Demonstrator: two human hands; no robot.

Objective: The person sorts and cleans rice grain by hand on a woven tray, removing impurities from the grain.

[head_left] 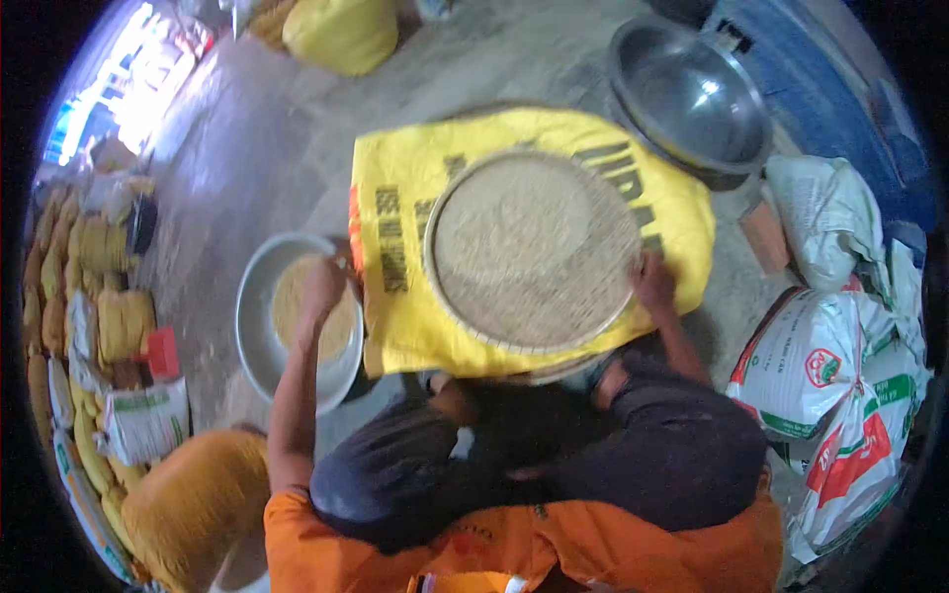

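A round woven winnowing tray [593, 296] rests on a yellow printed sack [395, 326] in front of me. Pale grain [514, 217] is spread over the tray's far left part, while its near right weave shows bare. The fingers of my right hand [652, 282] are closed at the tray's right rim. To the left stands a metal basin [255, 336] with more grain [338, 341] in it. Over that basin is my left hand [323, 287], its fingers curled closed; what they hold, if anything, is hidden.
A large, shiny metal bowl [682, 99] stands at the far right. White printed sacks [801, 356] and a brick [764, 237] lie on the right. Filled yellow sacks [124, 326] line the left side, and a yellow container [341, 35] sits at the back.
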